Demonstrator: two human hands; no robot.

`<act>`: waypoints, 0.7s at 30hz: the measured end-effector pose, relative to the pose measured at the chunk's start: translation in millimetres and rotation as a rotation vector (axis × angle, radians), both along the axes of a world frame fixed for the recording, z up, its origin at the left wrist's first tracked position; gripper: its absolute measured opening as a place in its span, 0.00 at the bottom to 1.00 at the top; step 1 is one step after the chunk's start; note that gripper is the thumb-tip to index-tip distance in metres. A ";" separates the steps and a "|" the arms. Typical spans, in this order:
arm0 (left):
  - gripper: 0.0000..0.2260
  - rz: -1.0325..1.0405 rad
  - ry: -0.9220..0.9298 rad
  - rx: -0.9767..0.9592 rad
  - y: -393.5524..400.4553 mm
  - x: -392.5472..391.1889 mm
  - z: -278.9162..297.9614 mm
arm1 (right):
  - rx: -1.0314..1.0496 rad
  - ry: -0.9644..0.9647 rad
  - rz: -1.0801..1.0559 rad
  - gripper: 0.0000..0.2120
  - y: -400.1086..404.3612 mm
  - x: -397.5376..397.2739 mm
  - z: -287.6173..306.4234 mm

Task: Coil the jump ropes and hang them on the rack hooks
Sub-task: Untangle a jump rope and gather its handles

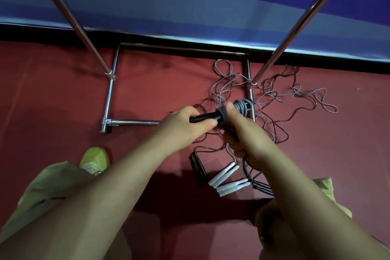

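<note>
Black jump-rope handle (205, 118) gripped by left hand (185, 126); right hand (245, 133) at 3 o'clock grips grey cord coil (242, 106).

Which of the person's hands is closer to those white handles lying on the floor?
The right hand. It sits just above the white handles, gripping rope that hangs toward them. The left hand holds a black handle farther up and to their left.

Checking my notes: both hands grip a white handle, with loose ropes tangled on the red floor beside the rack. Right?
Not quite: the handle gripped by both hands, left and right, is black, as the head view shows. White handles lie on the floor. The rest holds.
</note>
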State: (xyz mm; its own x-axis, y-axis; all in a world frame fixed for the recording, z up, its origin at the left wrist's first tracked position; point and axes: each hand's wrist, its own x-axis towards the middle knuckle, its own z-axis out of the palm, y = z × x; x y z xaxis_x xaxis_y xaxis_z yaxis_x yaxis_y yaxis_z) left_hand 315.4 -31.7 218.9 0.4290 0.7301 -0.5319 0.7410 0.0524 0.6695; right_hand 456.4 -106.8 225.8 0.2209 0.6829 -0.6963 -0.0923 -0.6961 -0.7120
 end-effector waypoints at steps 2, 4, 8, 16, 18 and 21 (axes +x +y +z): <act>0.16 -0.028 -0.006 0.019 -2.1 0.0 -0.6 | 0.013 -0.040 -0.011 0.22 0.8 0.2 -1.9; 0.17 -0.062 -0.008 0.041 -4.3 1.4 -1.4 | 0.040 -0.102 -0.001 0.18 3.0 1.0 -2.0; 0.22 -0.060 -0.127 -0.194 -2.3 0.7 -1.6 | 0.127 -0.095 -0.063 0.18 4.4 0.6 1.8; 0.33 -0.016 -0.544 -1.154 1.6 -6.1 7.8 | 0.276 0.224 -0.095 0.15 2.7 6.5 7.7; 0.32 -0.012 -0.501 -1.114 3.6 -4.7 9.6 | 0.256 0.167 0.034 0.20 1.6 9.4 5.7; 0.32 -0.008 -0.432 -1.035 7.0 -5.9 11.1 | 0.171 0.062 0.149 0.27 0.6 13.4 6.5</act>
State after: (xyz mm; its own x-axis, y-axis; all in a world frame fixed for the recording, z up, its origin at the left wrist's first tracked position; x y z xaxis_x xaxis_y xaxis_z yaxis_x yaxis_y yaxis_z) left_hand 309.5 -24.7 230.0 0.7269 0.0184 -0.6865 0.4601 0.7291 0.5068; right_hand 469.8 -106.2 232.3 0.0696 0.8140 -0.5767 -0.0450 -0.5750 -0.8169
